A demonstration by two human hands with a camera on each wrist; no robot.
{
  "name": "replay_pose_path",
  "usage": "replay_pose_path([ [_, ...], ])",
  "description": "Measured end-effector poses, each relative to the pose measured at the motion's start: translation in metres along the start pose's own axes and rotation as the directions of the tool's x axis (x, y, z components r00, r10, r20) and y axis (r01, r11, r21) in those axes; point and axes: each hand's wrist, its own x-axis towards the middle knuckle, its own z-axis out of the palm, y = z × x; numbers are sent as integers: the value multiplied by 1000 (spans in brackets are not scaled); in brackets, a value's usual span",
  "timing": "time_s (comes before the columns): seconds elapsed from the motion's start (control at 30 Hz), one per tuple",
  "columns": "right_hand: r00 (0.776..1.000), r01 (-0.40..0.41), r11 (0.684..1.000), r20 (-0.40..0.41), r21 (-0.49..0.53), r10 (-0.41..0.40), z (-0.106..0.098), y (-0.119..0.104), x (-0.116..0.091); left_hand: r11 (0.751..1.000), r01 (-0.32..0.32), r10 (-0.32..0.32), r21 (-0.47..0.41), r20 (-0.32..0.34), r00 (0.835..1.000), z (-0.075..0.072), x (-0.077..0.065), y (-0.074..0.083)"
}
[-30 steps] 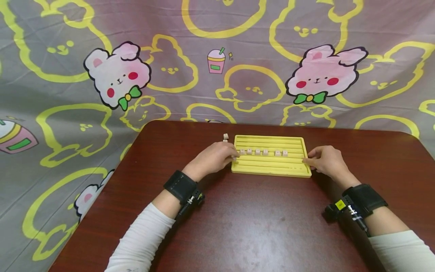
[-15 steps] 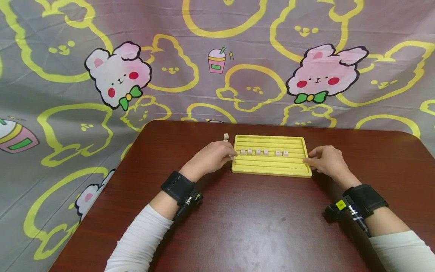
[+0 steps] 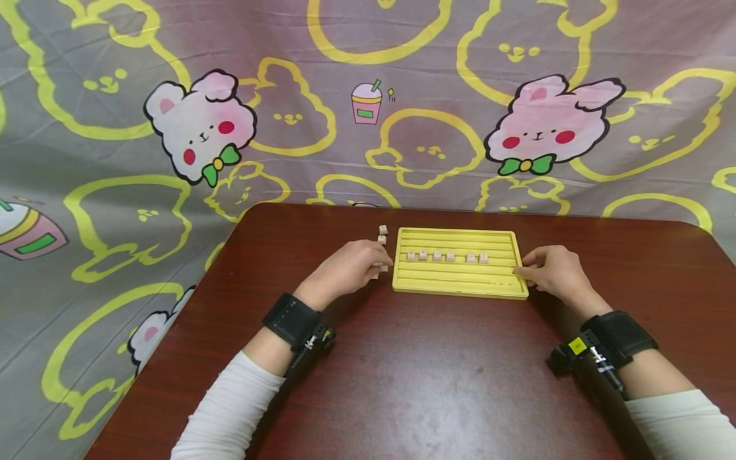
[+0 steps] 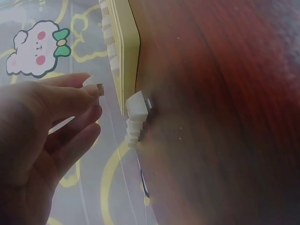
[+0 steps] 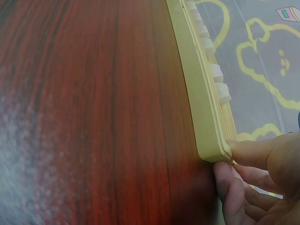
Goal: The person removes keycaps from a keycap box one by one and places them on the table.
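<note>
A yellow ridged tray (image 3: 460,293) lies on the table, with several white keycaps (image 3: 437,257) standing in a row along one of its grooves. Just off the tray's left edge, my left hand (image 3: 352,265) pinches a small white keycap (image 4: 90,84) between thumb and forefinger, its hollow underside partly showing. More loose keycaps (image 4: 137,108) form a line on the table beside the tray, partly hidden by that hand in the head view. At the tray's right end, my right hand (image 3: 556,271) grips the edge, thumb on top and fingers at the side.
The dark reddish-brown wooden table (image 3: 425,370) extends in front of the tray and to both sides. Behind it hangs a grey patterned cloth (image 3: 322,140). Two loose keycaps (image 3: 383,230) lie near the tray's back left corner.
My left hand has moved left, from over the tray's left edge to the loose keycaps beside it. The tray, its row of keycaps and my right hand have stayed in place.
</note>
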Motion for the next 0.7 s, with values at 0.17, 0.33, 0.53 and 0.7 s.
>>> replay_pose_path([
  [0.17,1000,-1,1000,2,4,1,-1,0,1,1000,4,-4,-6,-6,1000,2,-4,-3],
  [0.33,1000,9,1000,-6,5,-9,-2,0,2,1000,16,-16,0,-11,1000,1,-8,-5],
  [0.53,1000,9,1000,-5,8,-9,-2,0,2,1000,20,-20,-9,-8,1000,0,-11,-4],
  [0.7,1000,5,1000,-3,5,-5,-1,-1,2,999,30,-30,-25,-9,999,0,-13,-3],
])
